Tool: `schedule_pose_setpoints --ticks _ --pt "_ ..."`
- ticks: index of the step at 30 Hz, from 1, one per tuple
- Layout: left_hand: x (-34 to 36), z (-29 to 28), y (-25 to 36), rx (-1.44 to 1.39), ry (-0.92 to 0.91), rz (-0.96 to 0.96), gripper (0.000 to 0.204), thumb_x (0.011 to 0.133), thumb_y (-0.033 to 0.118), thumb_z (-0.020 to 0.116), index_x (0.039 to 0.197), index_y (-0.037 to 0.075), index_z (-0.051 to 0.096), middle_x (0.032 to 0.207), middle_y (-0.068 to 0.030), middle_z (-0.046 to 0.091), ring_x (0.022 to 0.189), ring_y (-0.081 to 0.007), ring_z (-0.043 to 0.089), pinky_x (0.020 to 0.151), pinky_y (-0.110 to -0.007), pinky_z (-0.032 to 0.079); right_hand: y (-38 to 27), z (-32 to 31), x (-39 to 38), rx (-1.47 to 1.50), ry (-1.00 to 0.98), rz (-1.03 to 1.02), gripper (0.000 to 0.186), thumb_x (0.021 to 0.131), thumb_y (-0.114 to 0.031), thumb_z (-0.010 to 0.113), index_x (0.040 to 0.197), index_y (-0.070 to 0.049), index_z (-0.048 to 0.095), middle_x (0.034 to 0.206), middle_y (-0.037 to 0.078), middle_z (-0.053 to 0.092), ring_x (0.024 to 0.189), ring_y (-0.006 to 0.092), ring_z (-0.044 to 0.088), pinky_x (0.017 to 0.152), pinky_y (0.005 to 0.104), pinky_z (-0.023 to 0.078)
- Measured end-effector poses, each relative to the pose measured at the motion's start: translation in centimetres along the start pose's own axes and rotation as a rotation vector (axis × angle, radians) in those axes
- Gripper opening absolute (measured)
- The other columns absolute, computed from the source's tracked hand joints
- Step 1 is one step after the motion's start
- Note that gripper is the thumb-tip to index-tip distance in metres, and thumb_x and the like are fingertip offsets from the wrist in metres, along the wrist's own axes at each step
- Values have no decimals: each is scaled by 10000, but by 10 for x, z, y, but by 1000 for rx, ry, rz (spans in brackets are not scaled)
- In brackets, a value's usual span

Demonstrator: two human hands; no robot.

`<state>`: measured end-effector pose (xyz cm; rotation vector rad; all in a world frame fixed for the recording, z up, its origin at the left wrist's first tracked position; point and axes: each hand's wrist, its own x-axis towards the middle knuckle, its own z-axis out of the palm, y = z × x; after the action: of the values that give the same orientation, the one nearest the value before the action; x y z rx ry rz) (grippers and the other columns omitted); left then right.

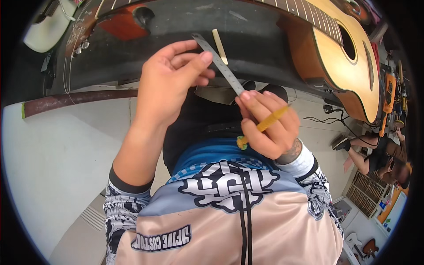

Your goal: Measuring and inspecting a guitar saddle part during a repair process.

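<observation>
A thin steel ruler [221, 66] slants between my two hands above the dark bench edge. My left hand [168, 77] has its thumb and index finger at the ruler's far end, the other fingers curled loosely beneath. My right hand [269, 123] pinches the near end. A yellow pencil [271, 120] is tucked between the fingers of that same hand, its point to the upper right and its green-marked end near the thumb. Just beyond the ruler, a narrow cream-coloured strip [219, 46] lies on the black bench top [176, 26].
An acoustic guitar [329, 53] with a pale top lies at the right of the bench. At the upper left are a reddish-brown guitar part [121, 26] and a headstock with loose strings [79, 44]. A white panel [57, 145] stands left. Another person [375, 154] sits at far right.
</observation>
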<state>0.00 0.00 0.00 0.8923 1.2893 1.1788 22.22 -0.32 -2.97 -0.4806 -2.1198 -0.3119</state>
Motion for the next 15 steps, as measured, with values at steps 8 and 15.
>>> schedule_pose_setpoints --ticks 8,15 --pt "36 -9 6 -49 -3 -1 578 914 64 745 1363 -153 454 1067 -164 720 881 -169 715 772 -254 583 -6 20 -6 147 5 109 261 764 -20 804 787 -83 552 1023 163 749 919 298 752 725 347 634" --pt "56 -10 19 400 -30 111 609 862 77 770 1376 -138 523 998 -138 746 859 -118 672 770 -238 522 -3 29 -16 171 -10 64 210 744 -46 767 749 -94 563 1006 134 747 929 279 744 762 357 638"
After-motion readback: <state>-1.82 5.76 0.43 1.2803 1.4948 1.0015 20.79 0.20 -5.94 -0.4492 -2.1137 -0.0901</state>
